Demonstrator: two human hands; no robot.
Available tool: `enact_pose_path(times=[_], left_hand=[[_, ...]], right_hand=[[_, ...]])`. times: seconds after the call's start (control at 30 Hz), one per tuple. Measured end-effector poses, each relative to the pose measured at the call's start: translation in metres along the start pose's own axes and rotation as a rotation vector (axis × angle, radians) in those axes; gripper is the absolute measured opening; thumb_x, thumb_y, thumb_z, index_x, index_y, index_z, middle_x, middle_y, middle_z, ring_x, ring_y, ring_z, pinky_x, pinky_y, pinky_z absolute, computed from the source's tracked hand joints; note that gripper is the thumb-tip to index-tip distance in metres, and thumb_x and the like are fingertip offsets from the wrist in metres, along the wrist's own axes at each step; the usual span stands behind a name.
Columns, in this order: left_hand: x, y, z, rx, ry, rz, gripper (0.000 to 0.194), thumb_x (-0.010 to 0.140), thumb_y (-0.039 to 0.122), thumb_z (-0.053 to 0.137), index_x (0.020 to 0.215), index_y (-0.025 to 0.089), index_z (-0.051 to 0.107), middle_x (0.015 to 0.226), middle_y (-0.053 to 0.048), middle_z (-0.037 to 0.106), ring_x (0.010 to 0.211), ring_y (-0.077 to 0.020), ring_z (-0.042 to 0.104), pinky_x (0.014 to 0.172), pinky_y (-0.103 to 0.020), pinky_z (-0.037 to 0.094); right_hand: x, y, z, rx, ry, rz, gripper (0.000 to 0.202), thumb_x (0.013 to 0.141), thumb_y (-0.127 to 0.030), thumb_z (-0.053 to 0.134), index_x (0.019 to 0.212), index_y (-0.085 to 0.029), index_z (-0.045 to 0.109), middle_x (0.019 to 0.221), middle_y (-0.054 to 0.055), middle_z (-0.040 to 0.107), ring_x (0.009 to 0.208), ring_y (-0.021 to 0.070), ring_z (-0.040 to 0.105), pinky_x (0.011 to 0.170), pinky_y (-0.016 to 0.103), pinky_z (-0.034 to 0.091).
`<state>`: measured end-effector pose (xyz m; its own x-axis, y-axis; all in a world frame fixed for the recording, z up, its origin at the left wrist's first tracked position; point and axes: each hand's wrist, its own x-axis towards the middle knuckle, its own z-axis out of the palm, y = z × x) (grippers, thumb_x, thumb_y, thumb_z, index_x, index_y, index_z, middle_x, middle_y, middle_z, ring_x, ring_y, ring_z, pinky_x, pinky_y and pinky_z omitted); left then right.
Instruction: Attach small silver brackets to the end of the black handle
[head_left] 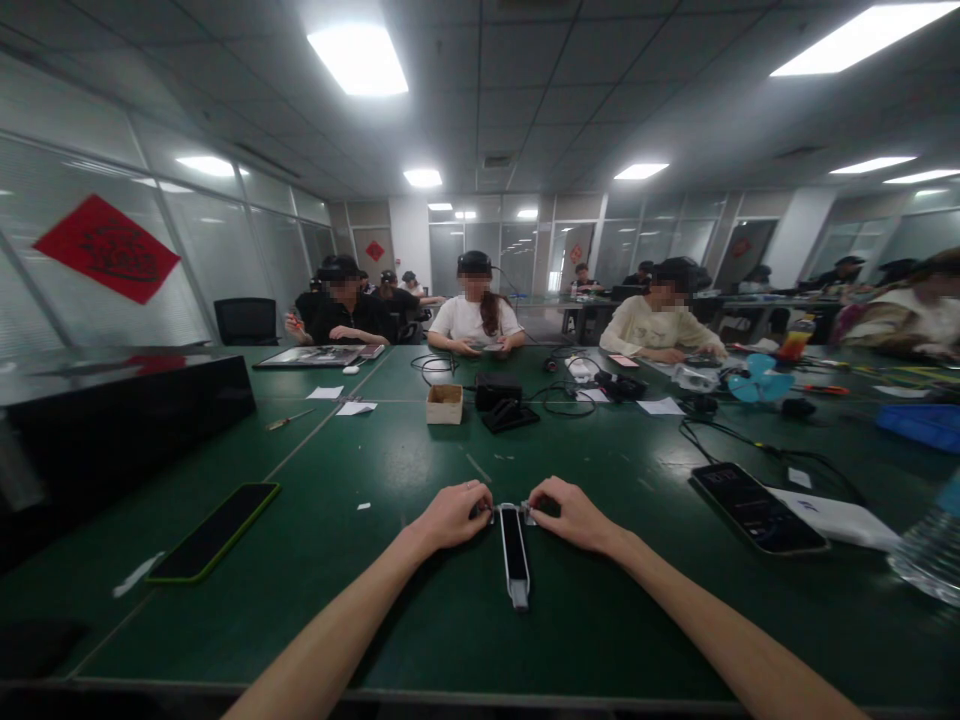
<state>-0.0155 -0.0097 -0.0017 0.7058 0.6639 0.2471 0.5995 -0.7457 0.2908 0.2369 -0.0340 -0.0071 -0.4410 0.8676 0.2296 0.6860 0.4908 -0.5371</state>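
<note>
A slim, elongated black device with a white frame [514, 550] lies on the green table, its narrow grey end pointing towards me. Just left of its far end is my left hand [456, 512], thumb and fingers pinched together. On the opposite side my right hand [568, 512] is closed in a similar pinch. A small pale, shiny piece [530, 516] shows at the right fingertips, close beside the device. Something similar and tiny sits at the left fingertips, mostly hidden by them. What kind of parts these are cannot be made out.
To the left lies a phone with a green edge [214, 532]; to the right, another phone [757, 507] beside a white box [836, 517] and a clear bottle [930, 545]. Ahead stand a small open box [445, 404], black devices and cables. Several people sit across the table.
</note>
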Motion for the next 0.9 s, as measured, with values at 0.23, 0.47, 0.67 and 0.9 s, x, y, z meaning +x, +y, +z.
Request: enact_pose_path(times=[0.23,0.47,0.67,0.9], left_hand=[[-0.0004,-0.0014,0.0009,0.003,0.016,0.018,0.011,0.084,0.021,0.051,0.094,0.019,0.055,0.09,-0.002,0.06,0.079,-0.0151,0.057,0.07,-0.024,0.042],[-0.0004,-0.0003,0.0002,0.008,0.009,0.01,0.011,0.084,0.021,0.05,0.094,0.019,0.055,0.09,-0.002,0.06,0.08,-0.0154,0.057,0.07,-0.024,0.042],[-0.0005,0.0025,-0.0025,0.012,0.005,0.007,0.011,0.084,0.021,0.051,0.094,0.019,0.055,0.09,-0.002,0.06,0.079,-0.0149,0.057,0.069,-0.024,0.042],[-0.0007,0.0004,-0.0009,0.022,-0.003,0.003,0.011,0.085,0.022,0.051,0.095,0.019,0.054,0.09,-0.002,0.059,0.079,-0.0147,0.057,0.069,-0.024,0.041]], right_hand=[[0.0006,0.0002,0.0027,-0.007,0.004,0.006,0.015,0.082,-0.032,0.057,0.09,-0.019,0.061,0.091,0.003,0.059,0.082,0.0162,0.053,0.074,0.031,0.046],[0.0005,-0.0066,0.001,0.024,0.044,0.021,0.018,0.083,-0.035,0.056,0.09,-0.019,0.06,0.091,0.003,0.059,0.081,0.016,0.054,0.073,0.031,0.046],[0.0001,-0.0077,0.0007,0.04,0.033,0.039,0.017,0.084,-0.035,0.055,0.089,-0.019,0.06,0.091,0.003,0.059,0.081,0.0161,0.054,0.073,0.03,0.046],[0.0005,-0.0082,0.0002,0.013,0.01,0.04,0.017,0.083,-0.036,0.056,0.089,-0.02,0.061,0.092,0.003,0.059,0.082,0.0166,0.053,0.074,0.032,0.045]])
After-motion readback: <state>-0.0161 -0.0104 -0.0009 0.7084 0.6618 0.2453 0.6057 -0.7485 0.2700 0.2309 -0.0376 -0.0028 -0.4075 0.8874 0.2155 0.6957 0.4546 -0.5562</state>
